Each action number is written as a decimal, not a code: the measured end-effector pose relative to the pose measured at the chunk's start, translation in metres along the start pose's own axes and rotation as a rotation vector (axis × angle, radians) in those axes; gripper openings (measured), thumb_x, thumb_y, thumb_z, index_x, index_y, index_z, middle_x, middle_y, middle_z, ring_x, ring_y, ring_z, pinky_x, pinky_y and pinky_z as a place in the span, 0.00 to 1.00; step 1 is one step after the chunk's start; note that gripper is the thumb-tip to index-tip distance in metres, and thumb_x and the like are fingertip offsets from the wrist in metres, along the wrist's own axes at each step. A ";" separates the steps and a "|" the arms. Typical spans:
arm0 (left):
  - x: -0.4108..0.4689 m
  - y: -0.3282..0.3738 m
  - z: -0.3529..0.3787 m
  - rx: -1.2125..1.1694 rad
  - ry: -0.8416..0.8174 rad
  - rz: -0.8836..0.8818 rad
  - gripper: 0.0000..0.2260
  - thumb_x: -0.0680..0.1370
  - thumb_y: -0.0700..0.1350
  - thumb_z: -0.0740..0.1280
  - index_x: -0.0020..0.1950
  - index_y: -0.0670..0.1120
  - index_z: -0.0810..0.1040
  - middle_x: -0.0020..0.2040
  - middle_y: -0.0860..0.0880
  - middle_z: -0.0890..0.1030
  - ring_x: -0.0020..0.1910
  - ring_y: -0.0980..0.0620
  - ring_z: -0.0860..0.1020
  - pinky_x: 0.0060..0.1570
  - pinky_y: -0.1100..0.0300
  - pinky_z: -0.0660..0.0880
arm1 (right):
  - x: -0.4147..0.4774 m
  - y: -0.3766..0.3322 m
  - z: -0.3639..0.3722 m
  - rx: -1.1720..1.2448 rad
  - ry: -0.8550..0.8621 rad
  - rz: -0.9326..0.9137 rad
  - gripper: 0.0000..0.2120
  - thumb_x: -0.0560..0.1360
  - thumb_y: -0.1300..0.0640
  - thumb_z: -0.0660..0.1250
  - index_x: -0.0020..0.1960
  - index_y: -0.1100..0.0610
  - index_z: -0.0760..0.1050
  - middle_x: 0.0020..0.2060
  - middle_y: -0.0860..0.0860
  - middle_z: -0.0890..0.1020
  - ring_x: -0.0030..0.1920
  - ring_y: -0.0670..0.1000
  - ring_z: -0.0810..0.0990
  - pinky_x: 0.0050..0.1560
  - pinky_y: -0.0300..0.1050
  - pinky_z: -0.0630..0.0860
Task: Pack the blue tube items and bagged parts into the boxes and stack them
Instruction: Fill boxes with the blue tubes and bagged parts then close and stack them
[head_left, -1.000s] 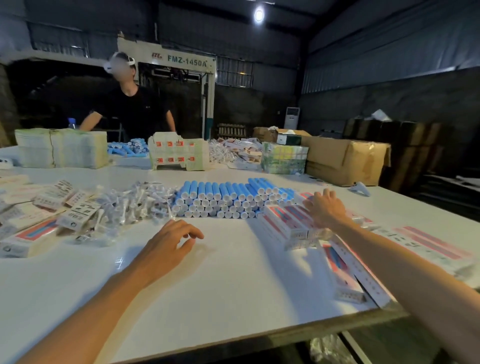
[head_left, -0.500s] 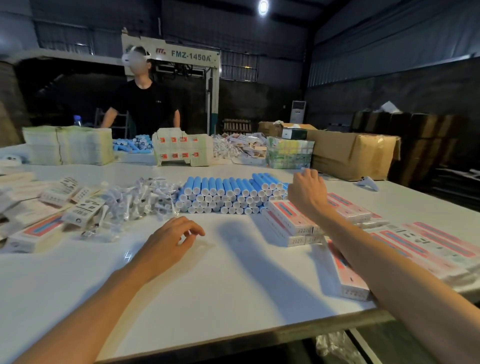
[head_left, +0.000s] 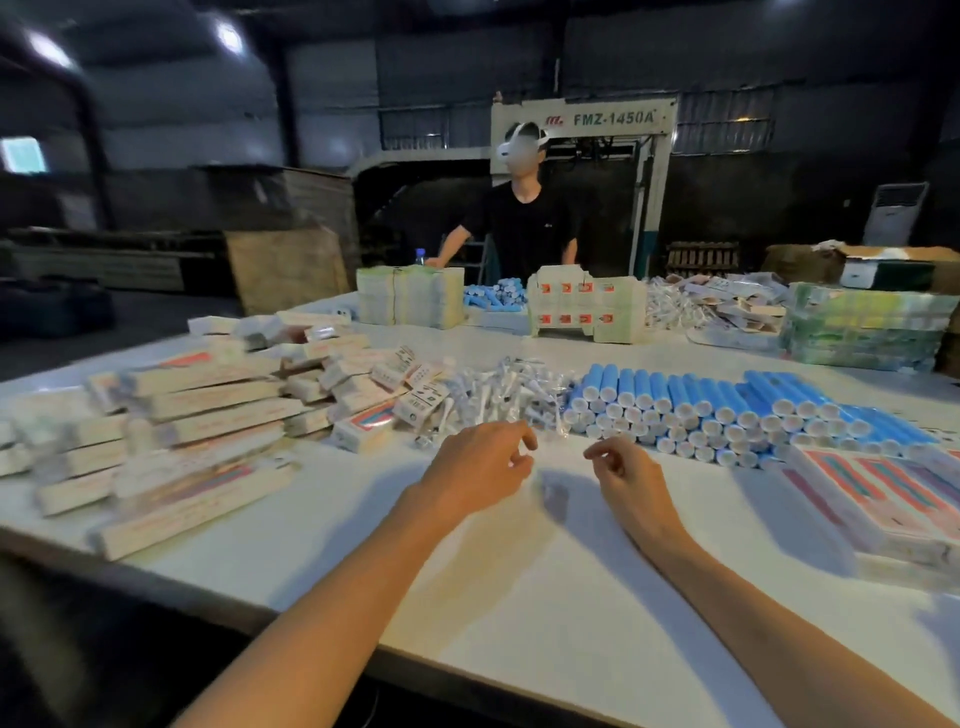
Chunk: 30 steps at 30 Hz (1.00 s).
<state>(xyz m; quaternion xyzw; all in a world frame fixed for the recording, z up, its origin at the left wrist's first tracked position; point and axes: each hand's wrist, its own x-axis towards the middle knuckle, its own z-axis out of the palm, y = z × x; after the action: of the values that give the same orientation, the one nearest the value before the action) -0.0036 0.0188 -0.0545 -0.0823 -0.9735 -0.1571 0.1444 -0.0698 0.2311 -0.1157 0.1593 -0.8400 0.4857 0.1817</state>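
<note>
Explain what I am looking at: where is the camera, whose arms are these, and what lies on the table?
One camera, worn on a person's head, looks down at their own arms; no machine. The left grip and right grip, bare hands, are loosely curled above the white table, apparently holding nothing. Behind them lie clear bagged white parts and stacked blue tubes with white caps. White cardboard boxes with red print are heaped at left. A second person in a black shirt stands opposite.
</note>
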 end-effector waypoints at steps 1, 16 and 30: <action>-0.005 -0.011 -0.010 0.050 0.014 -0.043 0.10 0.85 0.50 0.64 0.66 0.54 0.78 0.62 0.52 0.82 0.61 0.48 0.80 0.54 0.52 0.75 | 0.001 0.002 0.000 0.010 -0.015 0.013 0.11 0.80 0.67 0.64 0.51 0.55 0.82 0.41 0.49 0.83 0.42 0.51 0.79 0.40 0.37 0.72; -0.113 -0.167 -0.074 0.855 -0.178 -0.705 0.25 0.88 0.61 0.52 0.77 0.48 0.70 0.75 0.45 0.69 0.76 0.42 0.67 0.73 0.47 0.69 | 0.000 -0.006 0.005 0.053 -0.149 -0.041 0.11 0.81 0.66 0.63 0.51 0.54 0.82 0.41 0.50 0.84 0.44 0.51 0.82 0.46 0.49 0.78; -0.083 -0.130 -0.047 0.588 0.075 -0.485 0.22 0.88 0.50 0.56 0.80 0.47 0.54 0.60 0.53 0.82 0.55 0.49 0.84 0.42 0.56 0.74 | -0.005 -0.010 0.007 -0.034 -0.189 -0.066 0.10 0.82 0.63 0.63 0.53 0.55 0.82 0.41 0.46 0.82 0.37 0.45 0.77 0.40 0.42 0.73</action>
<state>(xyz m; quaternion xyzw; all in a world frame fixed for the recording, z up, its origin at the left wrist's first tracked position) 0.0604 -0.1279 -0.0735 0.2010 -0.9623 0.0965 0.1560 -0.0616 0.2211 -0.1137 0.2290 -0.8559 0.4478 0.1202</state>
